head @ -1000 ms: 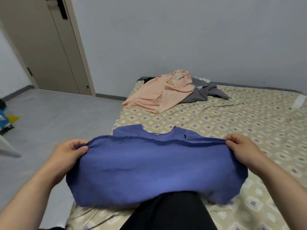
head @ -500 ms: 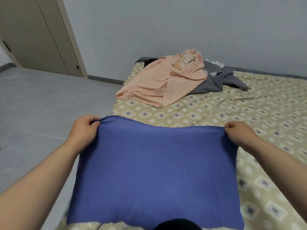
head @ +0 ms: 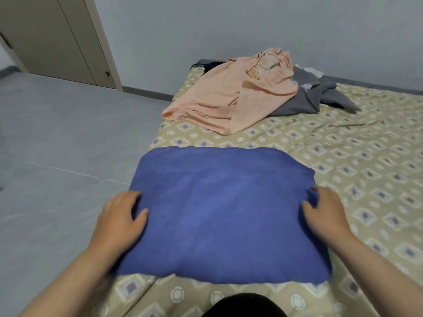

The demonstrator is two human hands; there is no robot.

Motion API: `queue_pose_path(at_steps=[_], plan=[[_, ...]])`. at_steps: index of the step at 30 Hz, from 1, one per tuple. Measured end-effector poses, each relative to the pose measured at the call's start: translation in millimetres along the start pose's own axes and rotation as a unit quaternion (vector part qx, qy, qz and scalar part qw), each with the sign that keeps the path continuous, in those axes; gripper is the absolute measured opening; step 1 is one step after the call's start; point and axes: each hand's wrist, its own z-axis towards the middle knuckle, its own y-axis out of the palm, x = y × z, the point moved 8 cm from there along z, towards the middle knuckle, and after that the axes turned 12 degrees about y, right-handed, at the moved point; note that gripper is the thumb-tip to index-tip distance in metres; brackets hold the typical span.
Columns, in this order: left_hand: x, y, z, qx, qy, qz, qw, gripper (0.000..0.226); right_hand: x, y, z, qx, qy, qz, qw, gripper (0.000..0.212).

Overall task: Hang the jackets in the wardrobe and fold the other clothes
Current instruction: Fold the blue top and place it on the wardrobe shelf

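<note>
- Now the left hand (head: 121, 220) lies on the left edge of the blue shirt (head: 224, 211), with its fingers loosely spread and the thumb on top of the fabric. It seems to press and not to pinch, though the blur leaves a little doubt.
- The right hand (head: 322, 216) does the same on the right edge, relaxed and flat, with nothing closed inside it.
- The blue shirt is folded into a wide rectangle at the near corner of the bed (head: 366, 170), and its left side reaches the bed's edge beside the floor (head: 57, 145).
- I judge that the step in hand is to flatten this fold before the next one. It is best to stroke with the palms from the middle outward, so that air and wrinkles leave at the sides.
- For the next fold, I would lift both corners of one side together and lay them exactly over the other side, so the layers below do not slip.
- The left part may slide off the bed, so it helps to draw the shirt a little to the right first.
- Farther away, the peach shirt (head: 240, 99) lies crumpled partly over a grey garment (head: 309, 99); both are not yet folded.
</note>
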Motion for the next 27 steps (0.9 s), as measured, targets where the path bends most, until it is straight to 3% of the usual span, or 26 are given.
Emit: queue_pose_path(at_steps=[4, 7, 11, 13, 14, 16, 18, 23, 27], plan=[[-22, 2, -62, -0.036, -0.14, 0.003, 0.989, 0.044, 59, 3, -57, 0.004, 0.066, 0.006, 0.998, 0.036], [-24, -8, -79, -0.052, -0.244, -0.074, 0.966, 0.036, 82, 6, -87, -0.045, 0.136, 0.061, 0.988, 0.029], [-15, -3, -97, -0.105, -0.277, -0.181, 0.938, 0.029, 81, 5, -107, -0.134, 0.191, 0.169, 0.958, 0.032], [-9, -5, -106, -0.096, -0.285, -0.226, 0.927, 0.024, 80, 8, -113, -0.17, 0.246, 0.27, 0.915, 0.026], [-6, -6, -110, -0.076, -0.302, -0.284, 0.907, 0.022, 78, 12, -117, -0.194, 0.285, 0.349, 0.872, 0.023], [-2, -9, -119, -0.017, -0.361, -0.408, 0.838, 0.018, 73, 18, -126, -0.232, 0.345, 0.464, 0.782, 0.018], [-2, -17, -124, 0.027, -0.389, -0.462, 0.796, 0.014, 66, 22, -131, -0.253, 0.366, 0.499, 0.744, 0.015], [5, -27, -135, 0.073, -0.399, -0.548, 0.731, 0.009, 56, 35, -142, -0.266, 0.373, 0.478, 0.749, 0.007], [7, -58, -137, 0.123, -0.372, -0.535, 0.748, 0.03, 50, 11, -142, -0.236, 0.36, 0.49, 0.758, 0.013]])
